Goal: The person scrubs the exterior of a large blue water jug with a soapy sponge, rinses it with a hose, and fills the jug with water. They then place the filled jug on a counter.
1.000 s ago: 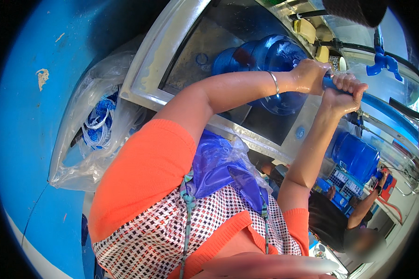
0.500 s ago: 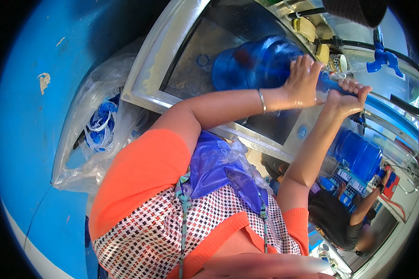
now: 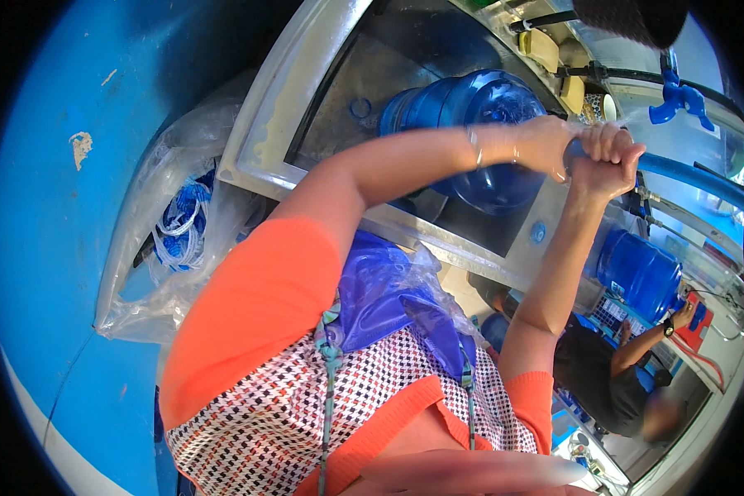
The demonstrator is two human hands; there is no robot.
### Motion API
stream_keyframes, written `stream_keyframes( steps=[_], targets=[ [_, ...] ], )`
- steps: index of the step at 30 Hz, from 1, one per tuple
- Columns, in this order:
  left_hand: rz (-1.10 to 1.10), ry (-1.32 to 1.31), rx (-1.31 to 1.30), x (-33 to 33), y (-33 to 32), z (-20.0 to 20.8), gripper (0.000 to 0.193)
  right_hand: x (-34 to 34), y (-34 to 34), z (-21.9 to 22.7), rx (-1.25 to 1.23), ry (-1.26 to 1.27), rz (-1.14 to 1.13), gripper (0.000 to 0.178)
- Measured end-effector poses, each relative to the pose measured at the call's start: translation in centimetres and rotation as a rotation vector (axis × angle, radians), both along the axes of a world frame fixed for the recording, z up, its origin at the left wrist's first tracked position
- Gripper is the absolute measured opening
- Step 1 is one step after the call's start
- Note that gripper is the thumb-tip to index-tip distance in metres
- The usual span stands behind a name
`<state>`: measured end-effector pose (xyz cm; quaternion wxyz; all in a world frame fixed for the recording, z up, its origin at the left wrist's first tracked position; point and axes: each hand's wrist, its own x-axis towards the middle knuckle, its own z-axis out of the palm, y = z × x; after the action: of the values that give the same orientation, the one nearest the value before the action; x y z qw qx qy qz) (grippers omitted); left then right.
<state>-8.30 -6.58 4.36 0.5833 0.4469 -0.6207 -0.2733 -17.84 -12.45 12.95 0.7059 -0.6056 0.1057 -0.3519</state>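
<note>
The right hand has its grip wrapped around a blue hose, its fingers folded over the tube, which runs off to the right. Just left of it, the left hand, with a bangle at the wrist, is bent close to the hose's end; its fingers are turned away and blurred, so I cannot tell whether its grip is spread or pressed together. A blurred spray of water shows just beyond the two hands. Below the left forearm, a large translucent blue bottle lies on its side in a metal-framed basin; blue plastic also shows on the forearm's near side, and whether it belongs to the same bottle is unclear. A small blue ring lies left of the bottle. On the far side are yellow sponges, a patterned cup and a blue tap. Nearer, a purple-blue plastic sheet covers the person's front. To the left, a clear plastic bag holds a blue and white bundle. To the right, a co-worker in dark clothing is near another blue bottle.
</note>
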Motion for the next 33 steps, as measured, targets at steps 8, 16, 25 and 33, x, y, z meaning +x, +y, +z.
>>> stream_keyframes(
  steps=[8,16,25,33],
  targets=[
    [0.737,0.017,-0.174,-4.0,2.1,-1.4,0.08,0.6,-0.3,1.3,0.132,-0.088,-0.643,0.046],
    [0.68,-0.046,-0.345,-1.6,-0.9,-0.3,0.027,0.9,3.5,11.8,0.194,-0.211,-0.624,0.038],
    [0.122,-0.025,-0.225,0.1,-1.9,-0.3,0.039,-0.6,0.7,-1.5,-0.117,-0.134,-0.377,0.053],
    [0.199,0.009,-0.117,-1.1,1.3,1.1,0.06,-0.5,-1.1,1.1,0.014,-0.096,-0.058,0.06]
  ],
)
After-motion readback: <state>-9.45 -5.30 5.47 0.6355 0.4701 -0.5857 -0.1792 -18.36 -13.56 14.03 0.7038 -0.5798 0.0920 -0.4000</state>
